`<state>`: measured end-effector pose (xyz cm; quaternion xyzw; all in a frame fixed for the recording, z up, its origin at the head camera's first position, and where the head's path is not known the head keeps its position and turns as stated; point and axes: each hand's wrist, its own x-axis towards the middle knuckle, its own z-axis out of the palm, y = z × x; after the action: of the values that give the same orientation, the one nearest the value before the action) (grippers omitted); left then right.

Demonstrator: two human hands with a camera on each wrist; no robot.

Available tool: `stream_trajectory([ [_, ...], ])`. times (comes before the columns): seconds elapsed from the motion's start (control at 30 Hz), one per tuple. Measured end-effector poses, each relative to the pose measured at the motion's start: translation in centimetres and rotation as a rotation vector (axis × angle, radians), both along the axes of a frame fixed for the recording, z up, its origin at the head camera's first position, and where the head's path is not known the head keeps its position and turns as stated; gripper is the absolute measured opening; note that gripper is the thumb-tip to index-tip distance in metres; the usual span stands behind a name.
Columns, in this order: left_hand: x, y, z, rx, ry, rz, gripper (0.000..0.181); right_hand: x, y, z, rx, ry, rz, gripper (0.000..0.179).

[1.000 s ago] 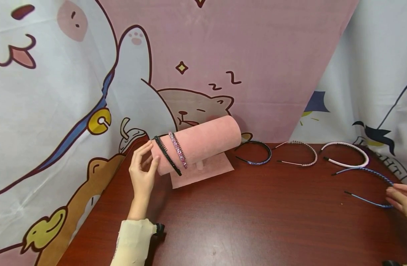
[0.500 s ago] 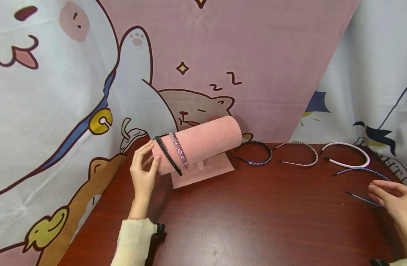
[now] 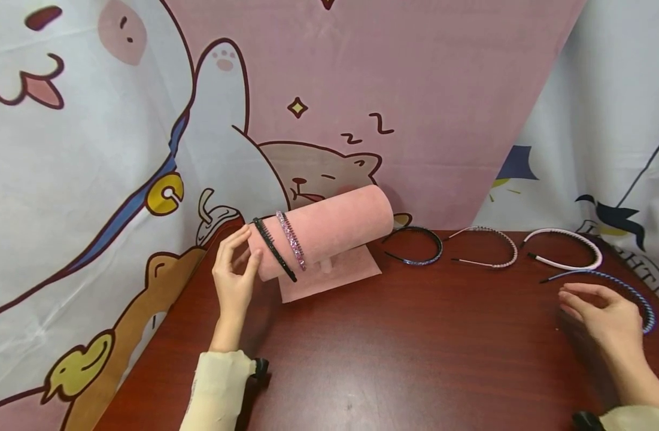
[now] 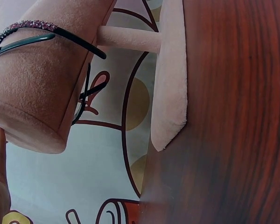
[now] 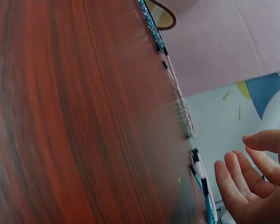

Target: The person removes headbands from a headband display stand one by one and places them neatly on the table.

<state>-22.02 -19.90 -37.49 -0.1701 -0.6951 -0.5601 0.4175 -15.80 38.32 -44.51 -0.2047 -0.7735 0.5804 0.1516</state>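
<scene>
Head view shows a pink roll (image 3: 340, 221) on a stand, near the back left part of the worktop (image 3: 415, 353). Two headbands are already on the roll, both close to its left end: a black headband (image 3: 275, 250) and, just beside it, a sparkly pink headband (image 3: 291, 240). Four more lie in a line from the back edge to the back right corner: a black and blue headband (image 3: 418, 263) nearest the roll, then a light pink headband (image 3: 515, 248), a white headband (image 3: 568, 268) and a blue headband (image 3: 649, 317). From how things lie, two look done and four look left, so I would say the job is about a third of the way. The left hand (image 3: 233, 278) has its grip on the left end of the roll, with the thumb and fingers bent on it. The right hand (image 3: 609, 317) is over the worktop near the right edge and hides part of the blue headband. Its grip is loose, with fingers a bit bent and nothing in them.
</scene>
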Motion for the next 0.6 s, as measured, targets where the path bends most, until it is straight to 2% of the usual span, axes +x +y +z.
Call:
stream_trajectory([
  [0.1, 0.0, 0.0, 0.0, -0.003, 0.002, 0.0, 0.034, -0.1, -0.8, 0.2, 0.013, 0.015, 0.043, 0.024],
  [0.47, 0.0, 0.1, 0.0, 0.001, -0.001, 0.007, 0.034, -0.7, -3.6, 0.3, 0.185, 0.018, 0.144, 0.004],
  [0.6, 0.0, 0.1, 0.0, 0.0, -0.003, 0.008, 0.034, -1.1, -4.9, 0.4, 0.243, 0.024, 0.17, 0.011],
])
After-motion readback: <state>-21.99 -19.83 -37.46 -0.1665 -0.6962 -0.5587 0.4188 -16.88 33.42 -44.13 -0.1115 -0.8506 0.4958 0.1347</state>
